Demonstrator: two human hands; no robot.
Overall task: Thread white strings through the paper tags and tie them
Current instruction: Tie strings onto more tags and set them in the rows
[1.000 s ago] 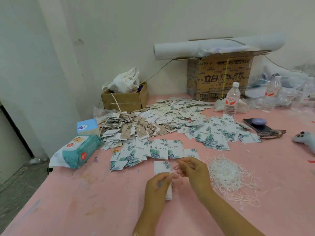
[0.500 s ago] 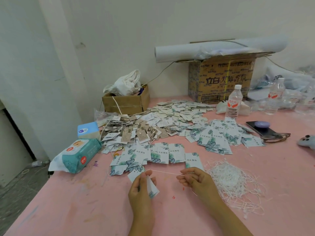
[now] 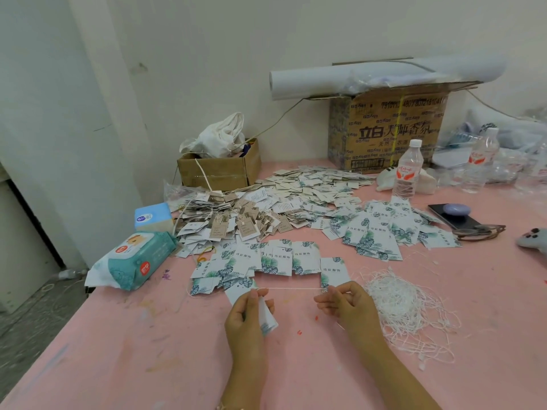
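Pink desk (image 3: 118, 365) set against a white wall, seen from the head of the person working at it. Near the desk's front edge, the left hand (image 3: 245, 318) has its fingers curled round a white paper tag (image 3: 268, 319) printed with green leaves. A white string (image 3: 291, 289) runs taut from the top of that tag across to the right hand (image 3: 349, 306), whose thumb and forefinger pinch it, the other fingers loosely curled. Just right of the right hand lies a tangled pile of strings (image 3: 405, 306). Just behind the 2 hands a row of tags (image 3: 278, 258) lies flat and overlapping, and a wide heap of tags (image 3: 310, 190) spreads toward the back edge. At the left edge sit a pack of wipes (image 3: 133, 261) and a blue tissue box (image 3: 152, 216). Along the back edge stand a small cardboard box (image 3: 219, 173), a large cardboard box (image 3: 390, 131) with a paper roll (image 3: 384, 75) on top, and a water bottle (image 3: 407, 170). A phone (image 3: 453, 216) lies toward the right edge.
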